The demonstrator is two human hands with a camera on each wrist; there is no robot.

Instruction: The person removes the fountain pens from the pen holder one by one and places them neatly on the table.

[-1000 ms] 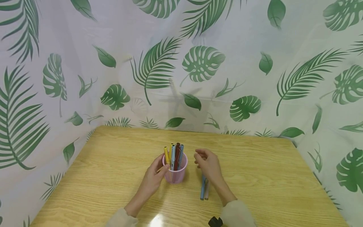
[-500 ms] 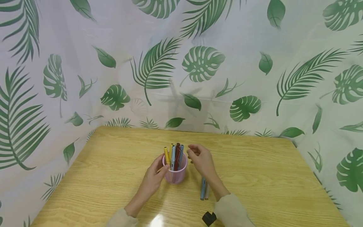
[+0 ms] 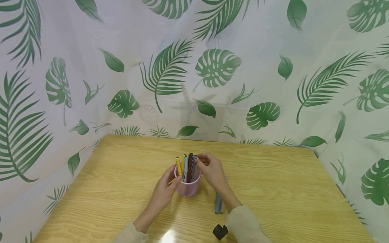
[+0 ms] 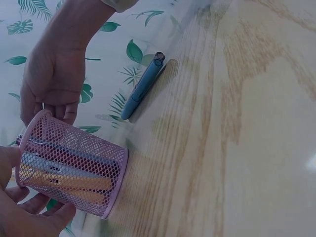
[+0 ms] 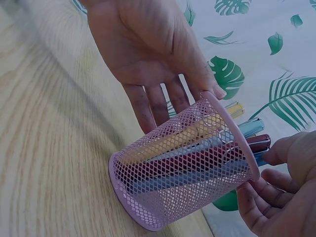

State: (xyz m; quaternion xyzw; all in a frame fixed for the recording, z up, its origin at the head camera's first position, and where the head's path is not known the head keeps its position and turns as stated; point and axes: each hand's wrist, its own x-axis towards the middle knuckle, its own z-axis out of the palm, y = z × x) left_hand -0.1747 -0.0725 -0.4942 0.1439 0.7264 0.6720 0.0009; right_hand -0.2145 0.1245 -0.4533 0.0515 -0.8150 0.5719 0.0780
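Note:
A pink mesh pen cup (image 3: pixel 188 190) stands upright on the table and holds several pens: yellow ones, a light blue one (image 3: pixel 185 168), a dark red one (image 3: pixel 190 167) and a blue pen (image 5: pixel 260 159) at its right side. My left hand (image 3: pixel 164 190) grips the cup around its left side, thumb near the rim. At the opposite side, my right hand (image 3: pixel 212 170) has its thumb and index finger at the top of the blue pen, seemingly pinching it; the other fingers are near the rim in the right wrist view.
Another blue pen (image 3: pixel 217 203) and a greyish-pink pen (image 3: pixel 222 206) lie side by side on the wooden table (image 3: pixel 127 175), right of the cup. A small black object (image 3: pixel 220 232) is by my right sleeve. A leaf-patterned curtain (image 3: pixel 182 111) borders the table.
My right hand has moved left, from above the lying pens to the blue pen in the cup. My left hand and the cup have stayed put.

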